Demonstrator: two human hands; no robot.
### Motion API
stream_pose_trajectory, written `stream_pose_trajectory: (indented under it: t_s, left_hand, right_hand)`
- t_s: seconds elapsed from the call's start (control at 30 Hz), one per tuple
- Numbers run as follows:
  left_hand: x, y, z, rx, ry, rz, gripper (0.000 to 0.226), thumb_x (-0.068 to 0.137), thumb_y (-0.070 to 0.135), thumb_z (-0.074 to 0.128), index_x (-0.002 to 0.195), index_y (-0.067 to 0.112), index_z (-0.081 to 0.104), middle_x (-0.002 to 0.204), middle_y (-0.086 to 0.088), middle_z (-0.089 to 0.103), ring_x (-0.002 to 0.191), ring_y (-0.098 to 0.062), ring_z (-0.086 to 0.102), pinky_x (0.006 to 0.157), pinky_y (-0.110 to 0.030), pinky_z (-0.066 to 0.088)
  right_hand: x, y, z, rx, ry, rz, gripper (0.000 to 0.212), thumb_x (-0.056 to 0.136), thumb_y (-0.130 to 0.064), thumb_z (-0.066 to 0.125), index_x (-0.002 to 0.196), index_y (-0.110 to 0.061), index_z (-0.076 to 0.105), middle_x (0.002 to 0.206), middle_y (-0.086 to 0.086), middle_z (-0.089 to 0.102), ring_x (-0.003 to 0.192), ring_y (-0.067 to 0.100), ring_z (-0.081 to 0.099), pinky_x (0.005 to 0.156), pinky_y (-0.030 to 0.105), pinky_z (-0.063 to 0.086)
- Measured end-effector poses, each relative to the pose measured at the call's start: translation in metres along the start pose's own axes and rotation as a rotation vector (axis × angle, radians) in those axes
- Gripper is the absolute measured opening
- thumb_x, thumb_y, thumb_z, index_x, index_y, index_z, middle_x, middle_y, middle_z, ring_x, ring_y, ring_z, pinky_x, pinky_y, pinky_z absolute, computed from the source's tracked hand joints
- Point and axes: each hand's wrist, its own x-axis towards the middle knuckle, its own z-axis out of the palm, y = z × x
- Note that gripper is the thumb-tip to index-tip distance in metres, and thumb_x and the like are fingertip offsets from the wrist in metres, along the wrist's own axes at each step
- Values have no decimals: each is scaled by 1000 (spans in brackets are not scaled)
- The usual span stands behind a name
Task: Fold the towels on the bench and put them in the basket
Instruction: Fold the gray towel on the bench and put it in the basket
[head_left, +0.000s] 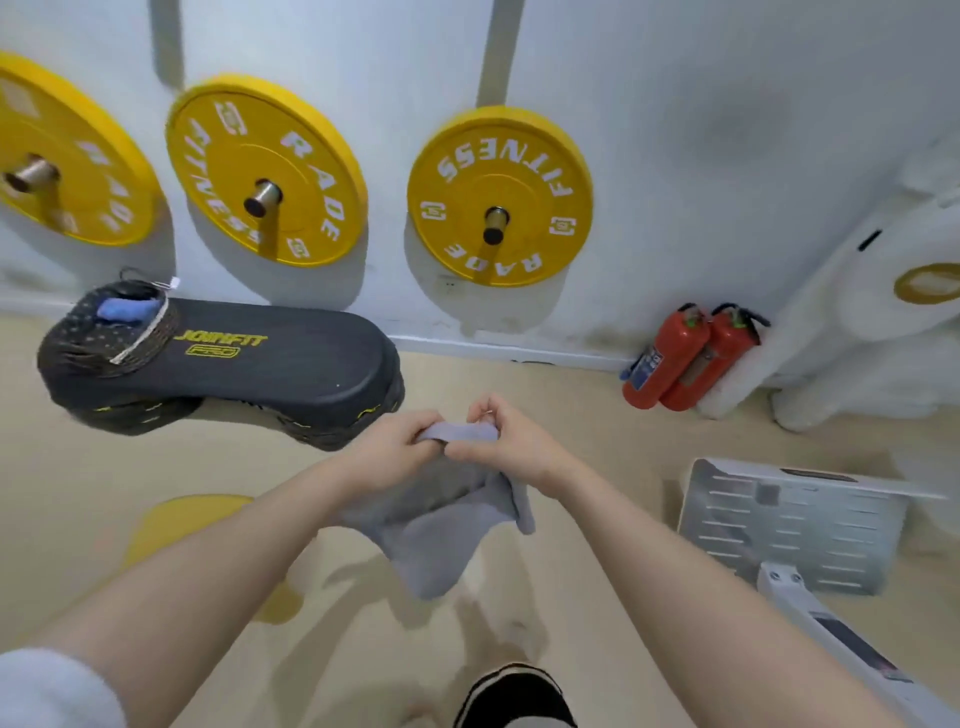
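A grey towel hangs in the air in front of me, its top edge pinched between both hands. My left hand and my right hand are close together, both gripping that edge. The rest of the cloth droops below them over the floor. A black bench stands to the left by the wall. On its left end sits a dark woven basket with a blue towel inside.
Yellow weight plates hang on pegs on the white wall. Two red fire extinguishers stand by the wall at right. A white machine base lies at the right. A yellow disc is on the floor. My shoe shows below.
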Motion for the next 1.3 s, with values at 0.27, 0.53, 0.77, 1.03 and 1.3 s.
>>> stream_pose_trajectory:
  t_s: [0.27,0.53,0.77,1.03,1.3]
  left_hand:
    - [91,-91,-107,-245,180,-214,26,96,23,43,85,7,60,75,0,58,64,-9,47,57,-24,37]
    - [197,-153,-221,-349,278,-346,26,96,23,46,80,6,58,65,3,49,60,-8,43,57,-24,32]
    - [246,-213,-295,-280,204,-396,31,97,32,40,90,9,60,80,-2,56,78,-14,50,72,-30,36]
    - [292,-286,-373,-137,173,-292,24,98,28,41,86,14,55,70,6,50,67,-7,46,59,-22,33]
    - [301,-461,-453,66,-136,-306,22,81,35,67,86,15,61,78,1,60,76,-18,55,65,-27,39]
  right_hand:
    - [185,-57,10,-601,-26,-267,45,72,-30,69,103,-16,40,72,-9,42,72,20,45,61,36,36]
    - [379,-120,3,-428,-146,-255,11,77,-18,49,83,-18,41,68,-5,49,69,21,46,57,33,33]
    - [480,-158,29,-333,-116,-187,12,76,-17,52,83,-16,43,68,3,52,64,19,44,58,34,36]
    - [558,-171,93,-248,82,-107,15,80,-28,46,69,-21,38,64,-2,49,64,20,46,51,31,28]
    - [650,-185,241,-225,134,81,14,87,-21,46,76,-15,42,70,4,56,70,26,53,58,38,40]
